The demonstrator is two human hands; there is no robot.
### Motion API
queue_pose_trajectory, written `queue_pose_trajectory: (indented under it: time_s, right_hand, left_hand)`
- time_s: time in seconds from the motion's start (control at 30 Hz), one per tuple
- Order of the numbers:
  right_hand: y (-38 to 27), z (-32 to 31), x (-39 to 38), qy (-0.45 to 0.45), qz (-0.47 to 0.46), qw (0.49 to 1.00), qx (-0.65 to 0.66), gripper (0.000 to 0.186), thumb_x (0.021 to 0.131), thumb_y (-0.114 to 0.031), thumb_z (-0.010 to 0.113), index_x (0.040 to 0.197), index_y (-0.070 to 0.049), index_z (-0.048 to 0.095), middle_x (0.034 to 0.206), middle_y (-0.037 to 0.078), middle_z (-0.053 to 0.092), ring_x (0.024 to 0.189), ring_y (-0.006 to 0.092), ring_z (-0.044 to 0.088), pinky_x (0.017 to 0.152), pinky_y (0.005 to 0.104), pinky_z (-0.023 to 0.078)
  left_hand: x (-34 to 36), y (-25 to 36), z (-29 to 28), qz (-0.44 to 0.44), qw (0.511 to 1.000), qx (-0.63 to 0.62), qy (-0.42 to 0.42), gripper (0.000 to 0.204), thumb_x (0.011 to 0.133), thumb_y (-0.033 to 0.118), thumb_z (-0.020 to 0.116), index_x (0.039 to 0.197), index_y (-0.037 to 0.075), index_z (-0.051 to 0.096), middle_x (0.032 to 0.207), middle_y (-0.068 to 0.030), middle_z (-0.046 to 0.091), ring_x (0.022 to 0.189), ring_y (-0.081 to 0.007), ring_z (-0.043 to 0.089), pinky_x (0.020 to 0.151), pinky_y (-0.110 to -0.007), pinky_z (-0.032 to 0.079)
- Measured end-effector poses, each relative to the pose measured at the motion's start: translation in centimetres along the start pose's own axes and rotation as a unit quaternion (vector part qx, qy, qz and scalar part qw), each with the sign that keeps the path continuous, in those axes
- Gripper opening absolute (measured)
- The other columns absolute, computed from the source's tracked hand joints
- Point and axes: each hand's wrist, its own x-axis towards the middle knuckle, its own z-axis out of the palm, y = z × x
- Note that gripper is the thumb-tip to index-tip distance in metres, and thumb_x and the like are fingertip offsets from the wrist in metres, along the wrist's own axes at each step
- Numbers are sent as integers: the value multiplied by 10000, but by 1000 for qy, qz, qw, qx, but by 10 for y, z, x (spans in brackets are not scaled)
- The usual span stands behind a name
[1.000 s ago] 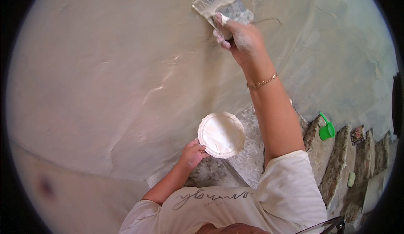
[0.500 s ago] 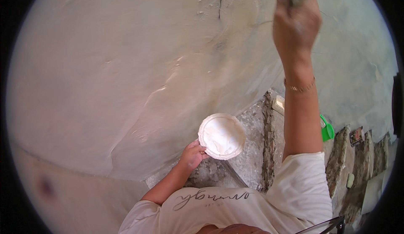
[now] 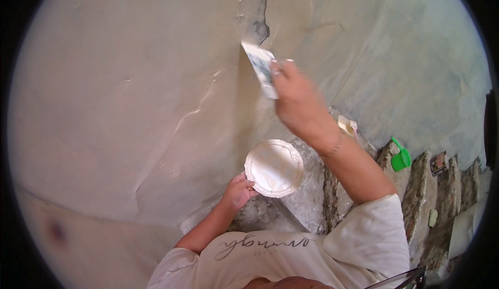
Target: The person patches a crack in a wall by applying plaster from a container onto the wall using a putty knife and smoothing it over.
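1. Right hand [image 3: 303, 101] grips scraper [image 3: 258, 68]; visible long side runs 11 to 5 o'clock. Contact with wall [image 3: 130, 107]: can't tell.
2. Crack [image 3: 266, 18]: lower end at 11 o'clock from right hand, near scraper's top corner. Right hand is closer.
3. Left hand [image 3: 239, 191] holds white round dish [image 3: 300, 177] at its 8 o'clock rim; dish lies 7 o'clock from right hand.

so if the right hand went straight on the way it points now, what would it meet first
Probably the wall, just left of the dark crack: the right hand points up and left, its scraper leading. Depth is unclear, so the scraper may already touch.
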Motion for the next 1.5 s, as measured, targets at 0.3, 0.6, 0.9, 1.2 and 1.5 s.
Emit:
queue_pose_trajectory:
  time_s: [0.3,0.6,0.9,1.2,1.5]
  right_hand:
    - [21,-68,63,192,50,977,-73,300,709,55,508,997,6,579,856,166,532,755,373,554,645,432,473]
    - [81,-39,88,137,55,972,-184,239,759,-25,547,989,-45,609,894,140,576,787,365,575,647,431,481]
    - [72,-113,94,151,126,972,-128,265,753,8,541,1004,-44,608,842,155,549,693,332,548,614,400,452]
    - [-3,-60,86,175,-64,980,-73,157,833,-31,539,949,11,637,727,164,528,571,300,529,517,352,429]
    - [65,-46,87,218,-39,951,-215,441,705,10,609,1115,-151,630,808,78,539,662,268,549,593,350,470]
  left_hand:
    - [-1,-1,-5,0,1000,5,3,469,811,-14,499,1274,-31,426,1197,-159,558,1063,-280,582,901,-427,489]
    - [-2,-1,10,18,1000,2,3,463,811,-4,494,1270,-27,432,1203,-157,556,1066,-279,581,911,-432,488]
    - [-9,4,15,30,999,17,1,469,817,-7,495,1280,-29,419,1208,-159,551,1079,-281,572,914,-438,483]
    - [-6,4,4,17,1000,-15,-3,466,819,-10,490,1277,-43,413,1216,-170,541,1078,-281,572,923,-435,477]
    - [-9,6,19,9,1000,17,-9,539,797,4,488,1320,-40,365,1281,-175,498,1168,-298,514,981,-461,432]
